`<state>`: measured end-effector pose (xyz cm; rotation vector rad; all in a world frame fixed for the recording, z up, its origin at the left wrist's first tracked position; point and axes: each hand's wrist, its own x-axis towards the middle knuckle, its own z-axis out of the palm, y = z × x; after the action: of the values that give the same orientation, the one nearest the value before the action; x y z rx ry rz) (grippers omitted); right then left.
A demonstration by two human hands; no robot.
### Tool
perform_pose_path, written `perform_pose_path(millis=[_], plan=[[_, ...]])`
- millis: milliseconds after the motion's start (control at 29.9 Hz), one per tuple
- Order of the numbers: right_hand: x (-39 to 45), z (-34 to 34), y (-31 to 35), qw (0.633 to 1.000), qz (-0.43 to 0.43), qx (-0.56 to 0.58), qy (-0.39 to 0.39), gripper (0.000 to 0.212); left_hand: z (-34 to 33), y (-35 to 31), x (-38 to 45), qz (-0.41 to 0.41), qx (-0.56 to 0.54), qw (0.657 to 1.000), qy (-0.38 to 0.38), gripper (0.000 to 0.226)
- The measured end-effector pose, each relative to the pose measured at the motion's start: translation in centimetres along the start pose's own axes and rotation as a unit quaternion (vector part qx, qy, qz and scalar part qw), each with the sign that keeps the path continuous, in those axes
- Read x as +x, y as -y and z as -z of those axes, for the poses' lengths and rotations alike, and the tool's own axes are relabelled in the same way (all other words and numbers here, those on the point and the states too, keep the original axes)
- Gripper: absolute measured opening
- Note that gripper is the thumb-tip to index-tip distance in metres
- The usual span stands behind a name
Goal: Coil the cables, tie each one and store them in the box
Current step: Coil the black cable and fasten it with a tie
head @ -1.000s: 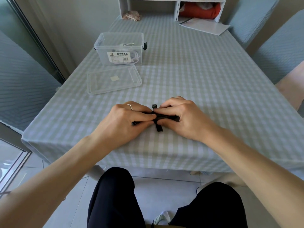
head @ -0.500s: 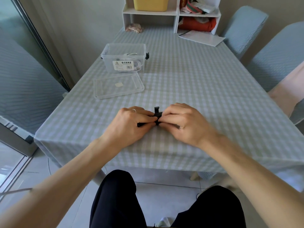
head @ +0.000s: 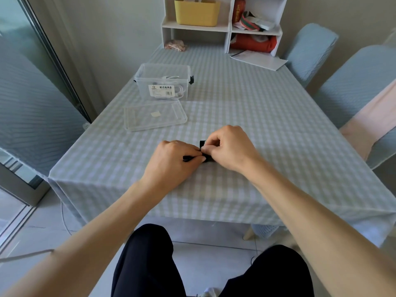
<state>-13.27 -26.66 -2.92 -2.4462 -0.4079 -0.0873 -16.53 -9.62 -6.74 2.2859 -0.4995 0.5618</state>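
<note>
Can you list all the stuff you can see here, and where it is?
black cable: one, black, near table edge, between both hands
black tie strap: one, black, at the right fingers
box: one, clear, open, table's left, white cable inside
lid: one, clear, flat in front of the box
table: one, green-white check cloth
shelf unit: one, white, far end
yellow bin: one, on the shelf
papers: white, far right of table
chairs: two, blue covers, right side
left hand: pinches the cable
right hand: pinches the strap
</note>
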Motion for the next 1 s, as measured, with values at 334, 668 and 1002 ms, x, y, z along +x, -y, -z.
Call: perform_pose_path(millis=[334, 668, 1002], plan=[[0.9, 0.2, -0.1, 0.999, -0.006, 0.014, 0.030, 0.009, 0.2, -0.6, -0.1, 0.072, -0.028, 0.997, 0.007, 0.010], [2.1, 0.6, -0.3, 0.997, -0.039, 0.021, 0.061, 0.030, 0.1, -0.5, 0.2, 0.072, -0.014, 0.997, 0.023, 0.018], [1.7, -0.2, -1.1, 0.995, 0.092, -0.030, 0.003, 0.016, 0.1, -0.2, 0.8, 0.047, -0.001, 0.997, 0.059, 0.018]])
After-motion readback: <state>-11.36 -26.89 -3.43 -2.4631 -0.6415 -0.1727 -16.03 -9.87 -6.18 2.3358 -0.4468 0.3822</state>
